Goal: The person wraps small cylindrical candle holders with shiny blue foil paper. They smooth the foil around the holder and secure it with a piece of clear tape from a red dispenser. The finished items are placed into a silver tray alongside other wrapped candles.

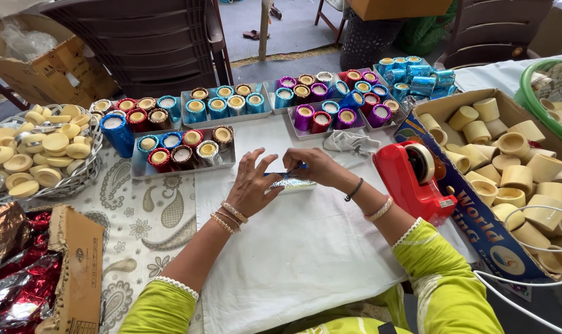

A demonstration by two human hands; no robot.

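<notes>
Two hands meet over the middle of the white cloth (306,247) that covers the surface, both busy with one small cylinder wrapped in shiny silver-blue foil (291,184). That foil-wrapped cylinder lies on its side on the cloth, just in front of the metal trays. The left hand (251,185) rests against its near end with fingers spread and curled, steadying it; the right hand (318,168) comes in from the other side with thumb and forefinger pinched on the foil at the top edge — so both are closed on the same piece, touching it and nearly touching each other.

Judging by its look, the piece is light and stiff underneath, while the foil skin is thin, slippery and quick to crease or tear; the firm ends look the safest places to take hold, with only gentle pressure on the wrapped side.

Behind the hands stand shallow metal trays of finished foil-wrapped cups (183,147) in blue, red, purple and silver. To the right, near the right forearm, sits a red tape dispenser (413,179), and beyond it an open cardboard box of plain cream cups (510,167). At far left a wire basket of pale round discs (33,154) sits beside the cloth, and crumpled red and silver foil sheets (15,272) lie at the lower left corner — well apart from the work.
</notes>
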